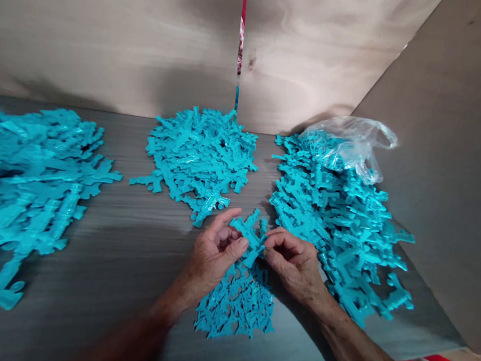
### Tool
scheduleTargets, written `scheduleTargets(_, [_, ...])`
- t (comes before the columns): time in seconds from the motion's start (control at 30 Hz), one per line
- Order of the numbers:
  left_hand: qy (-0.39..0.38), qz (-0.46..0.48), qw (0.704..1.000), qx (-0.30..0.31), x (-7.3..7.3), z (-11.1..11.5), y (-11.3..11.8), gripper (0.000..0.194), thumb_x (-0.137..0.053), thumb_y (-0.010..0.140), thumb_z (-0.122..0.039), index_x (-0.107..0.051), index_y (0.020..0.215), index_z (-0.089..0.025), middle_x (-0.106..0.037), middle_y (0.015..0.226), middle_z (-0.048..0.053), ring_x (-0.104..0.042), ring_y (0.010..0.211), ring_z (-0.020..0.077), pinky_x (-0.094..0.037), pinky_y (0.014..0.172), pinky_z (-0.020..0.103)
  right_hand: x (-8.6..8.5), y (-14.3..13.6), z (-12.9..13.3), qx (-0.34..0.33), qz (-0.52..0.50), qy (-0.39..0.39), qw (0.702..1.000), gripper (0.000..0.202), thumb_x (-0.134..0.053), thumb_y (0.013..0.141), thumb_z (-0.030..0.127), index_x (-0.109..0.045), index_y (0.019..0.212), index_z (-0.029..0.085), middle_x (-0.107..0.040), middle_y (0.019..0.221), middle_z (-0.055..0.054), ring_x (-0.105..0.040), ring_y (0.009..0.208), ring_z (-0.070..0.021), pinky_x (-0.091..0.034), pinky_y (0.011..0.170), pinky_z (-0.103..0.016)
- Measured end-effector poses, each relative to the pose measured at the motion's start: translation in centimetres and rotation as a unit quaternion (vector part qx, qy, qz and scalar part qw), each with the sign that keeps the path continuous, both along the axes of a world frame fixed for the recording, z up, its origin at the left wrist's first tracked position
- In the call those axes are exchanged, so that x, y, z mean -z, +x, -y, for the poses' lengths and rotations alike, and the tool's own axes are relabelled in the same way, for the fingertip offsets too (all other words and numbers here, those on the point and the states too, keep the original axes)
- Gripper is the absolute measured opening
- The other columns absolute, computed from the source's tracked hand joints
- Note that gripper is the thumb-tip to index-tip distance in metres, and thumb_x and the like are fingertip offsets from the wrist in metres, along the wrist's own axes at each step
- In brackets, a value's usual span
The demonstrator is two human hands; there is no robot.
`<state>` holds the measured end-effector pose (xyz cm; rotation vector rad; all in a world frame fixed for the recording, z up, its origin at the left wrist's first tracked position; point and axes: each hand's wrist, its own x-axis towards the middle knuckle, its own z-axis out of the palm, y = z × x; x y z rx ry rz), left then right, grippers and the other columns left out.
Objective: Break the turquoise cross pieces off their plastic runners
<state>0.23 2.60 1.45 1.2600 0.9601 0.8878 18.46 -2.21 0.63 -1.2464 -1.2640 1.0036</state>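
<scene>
Between my two hands is a turquoise plastic piece [252, 233], irregular in outline and somewhat like a toy gun. My left hand [217, 246] holds its left side between thumb and fingers. On the other side, the thumb and forefinger of my right hand [294, 259] pinch its right edge. Directly below lies a small pile of little turquoise bits [237, 305], partly hidden by the held piece and my left hand. Whether the held piece is one part or several joined together I cannot tell.
Similar turquoise pieces are heaped at the back middle [201, 148], along the left [32, 172] and on the right [331, 206]. A clear plastic bag [363, 144] lies on the right heap. Wooden panels [110, 32] wall in the grey table [130, 266] behind and at right.
</scene>
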Motion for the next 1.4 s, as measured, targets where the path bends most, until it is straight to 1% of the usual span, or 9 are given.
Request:
scheduleTargets(0.07, [0.009, -0.016, 1.0, 0.005, -0.4, -0.4, -0.3, 0.043, -0.066, 0.082, -0.028, -0.058, 0.124, -0.02, -0.061, 0.07, -0.003, -0.06, 0.062, 0.0113, -0.047, 0.055, 0.021, -0.1, 0.1, 0.0, -0.008, 0.042, 0.021, 0.999, 0.005, -0.065, 0.083, 0.023, -0.067, 0.078, 0.023, -0.064, 0.084, -0.004, -0.059, 0.083, -0.0202, -0.046, 0.072, -0.033])
scheduleTargets(0.13, [0.009, -0.027, 0.999, 0.019, -0.5, -0.5, -0.4, 0.03, -0.066, 0.081, -0.027, -0.064, 0.11, -0.019, -0.063, 0.067, -0.003, -0.061, 0.059, 0.0113, -0.049, 0.054, 0.021, -0.1, 0.1, 0.0, -0.016, 0.067, 0.03, 0.997, 0.006, -0.063, 0.084, 0.022, -0.066, 0.079, 0.024, -0.064, 0.085, -0.003, -0.06, 0.082, -0.0196, -0.046, 0.071, -0.033])
scheduleTargets(0.3, [-0.013, -0.026, 1.0, 0.006, 0.0, -0.3, -0.1, 0.019, -0.069, 0.076, -0.025, -0.062, 0.092, -0.018, -0.067, 0.067, -0.002, -0.068, 0.059, 0.0142, -0.052, 0.052, 0.022, -0.1, 0.3, -0.1, -0.021, 0.077, 0.026, 0.997, 0.006, -0.062, 0.084, 0.019, -0.065, 0.08, 0.023, -0.062, 0.085, -0.003, -0.057, 0.075, -0.0176, -0.045, 0.066, -0.031])
scheduleTargets(0.53, [-0.027, -0.014, 0.999, -0.008, 0.4, 0.2, 0.5, 0.018, -0.07, 0.074, -0.024, -0.06, 0.087, -0.018, -0.066, 0.061, -0.003, -0.069, 0.057, 0.0159, -0.053, 0.052, 0.023, -0.5, 0.2, 0.1, -0.057, 0.093, 0.037, 0.993, 0.009, -0.062, 0.081, 0.014, -0.066, 0.078, 0.021, -0.061, 0.111, -0.006, -0.06, 0.108, -0.0224, -0.044, 0.091, -0.036])
scheduleTargets(0.8, [-0.017, -0.031, 0.999, 0.002, 0.1, 0.6, 0.9, 0.008, -0.066, 0.072, -0.018, -0.062, 0.078, -0.018, -0.067, 0.063, -0.001, -0.065, 0.055, 0.0139, -0.052, 0.051, 0.022, -0.2, -0.2, 0.0, -0.015, 0.133, 0.058, 0.989, 0.01, -0.06, 0.08, 0.013, -0.062, 0.075, 0.022, -0.066, 0.091, -0.003, -0.063, 0.097, -0.0203, -0.046, 0.085, -0.032])
scheduleTargets(0.93, [0.016, -0.053, 0.998, -0.003, 0.1, 0.6, 0.7, 0.022, -0.062, 0.072, -0.014, -0.069, 0.092, -0.019, -0.071, 0.075, 0.0, -0.064, 0.056, 0.0125, -0.051, 0.052, 0.023, -0.3, -0.3, 0.0, -0.014, 0.16, 0.06, 0.985, 0.011, -0.057, 0.079, 0.013, -0.059, 0.074, 0.023, -0.063, 0.079, -0.001, -0.061, 0.081, -0.0174, -0.045, 0.075, -0.029])
scheduleTargets(1.07, [0.079, -0.118, 0.99, 0.024, 0.4, 0.6, 0.2, 0.025, -0.057, 0.08, -0.014, -0.076, 0.094, -0.021, -0.067, 0.066, -0.001, -0.062, 0.057, 0.0131, -0.049, 0.054, 0.023, -0.2, -0.4, 0.1, -0.019, 0.184, 0.06, 0.981, 0.012, -0.055, 0.078, 0.013, -0.057, 0.071, 0.022, -0.057, 0.07, 0.001, -0.054, 0.067, -0.014, -0.042, 0.066, -0.027])
scheduleTargets(1.2, [0.164, -0.148, 0.975, 0.028, 0.6, 0.8, 0.2, 0.021, -0.061, 0.079, -0.013, -0.076, 0.091, -0.023, -0.072, 0.089, 0.002, -0.067, 0.075, 0.0161, -0.052, 0.066, 0.025, -0.3, -0.6, 0.1, -0.015, 0.192, 0.068, 0.979, 0.011, -0.055, 0.079, 0.014, -0.056, 0.072, 0.022, -0.057, 0.07, 0.001, -0.054, 0.066, -0.014, -0.04, 0.064, -0.027])
scheduleTargets(1.4, [0.247, -0.163, 0.954, 0.042, 0.4, 0.8, 0.4, 0.016, -0.064, 0.082, -0.012, -0.073, 0.09, -0.022, -0.072, 0.088, 0.001, -0.067, 0.083, 0.0161, -0.05, 0.078, 0.027, -0.2, -0.5, 0.1, -0.02, 0.215, 0.106, 0.971, 0.011, -0.056, 0.083, 0.015, -0.057, 0.075, 0.022, -0.058, 0.07, 0.001, -0.054, 0.065, -0.0135, -0.042, 0.064, -0.026])
